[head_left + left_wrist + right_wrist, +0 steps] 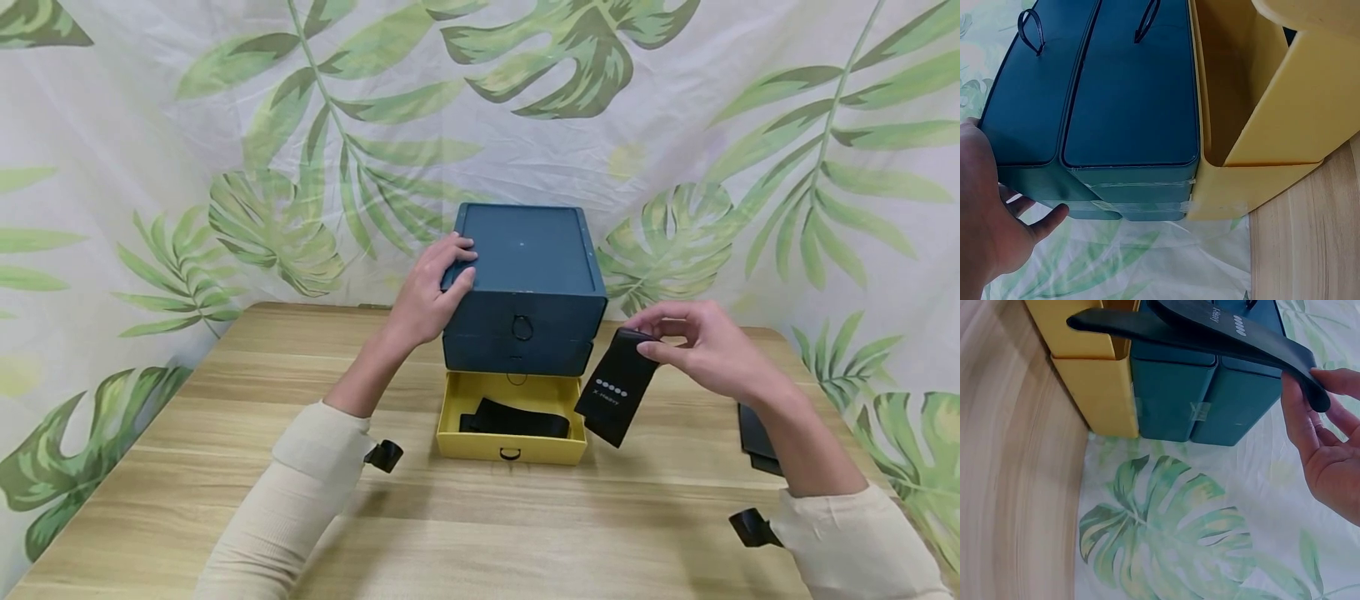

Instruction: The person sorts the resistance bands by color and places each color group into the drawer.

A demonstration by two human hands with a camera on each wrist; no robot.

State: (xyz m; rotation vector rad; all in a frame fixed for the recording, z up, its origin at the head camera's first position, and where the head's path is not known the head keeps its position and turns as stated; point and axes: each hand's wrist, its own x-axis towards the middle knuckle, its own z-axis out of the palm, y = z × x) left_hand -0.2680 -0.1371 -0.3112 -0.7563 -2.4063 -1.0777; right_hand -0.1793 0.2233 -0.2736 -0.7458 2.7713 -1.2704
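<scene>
My right hand (708, 350) pinches the top end of a black resistance band (618, 379), a flat loop printed "X-Heavy" with a row of dots. It hangs down beside the right end of a pulled-out yellow drawer (465, 447). Inside that drawer lies another black band (521, 419). Above it are dark blue drawers (480, 325) with small black loop pulls. My left hand (431, 287) rests on the top left edge of the blue drawer unit (525, 250), fingers over its top. In the left wrist view, the thumb is straight along its side.
At the right of the wooden table (405, 517), flat black bands (757, 437) lie partly behind my right forearm. A leaf-patterned cloth (375, 125) hangs close behind the drawer unit.
</scene>
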